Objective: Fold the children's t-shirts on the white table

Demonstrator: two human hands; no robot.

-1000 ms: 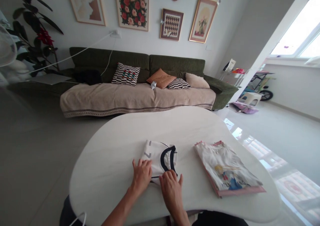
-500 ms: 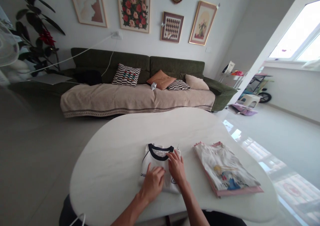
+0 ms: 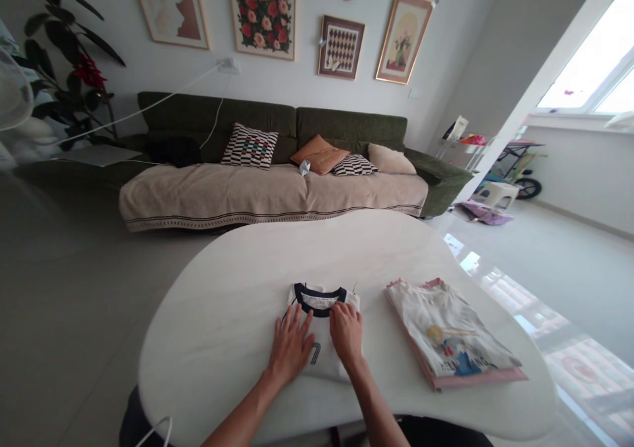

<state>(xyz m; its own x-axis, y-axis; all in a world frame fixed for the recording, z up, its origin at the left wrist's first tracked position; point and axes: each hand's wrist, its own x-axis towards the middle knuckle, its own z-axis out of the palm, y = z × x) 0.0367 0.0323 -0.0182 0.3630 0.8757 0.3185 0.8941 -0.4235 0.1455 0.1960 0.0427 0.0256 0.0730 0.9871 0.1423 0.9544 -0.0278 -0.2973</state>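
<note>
- Lying on the near middle of the bench (image 3: 218,295), the white shirt (image 3: 323,331) is folded compactly, its dark collar (image 3: 319,312) at the far side; both hands touch it.
- The left hand (image 3: 291,346) rests palm down, fingers apart, over the collar's left part and the cloth below. Pushing sideways rather than down would likely slide the top layer over those beneath and crease the dark print (image 3: 316,353).
- The right hand (image 3: 347,331) has its fingers curled together at the collar's right end — whether they are clamped on cloth or merely resting there, I cannot tell. A tug there could skew the neckline, since the left hand may pin the other side.
- Lower layers are hidden (a sleeve could be loose underneath), so lifting only the top layer might let the fold drop open.
- The bench looks smooth; uneven pressure could make the whole bundle skid.
- Near on the right, not touching, lies a stack of garments (image 3: 453,335), pink edges poking out — a wide sweep of the right forearm could knock it askew.
</note>
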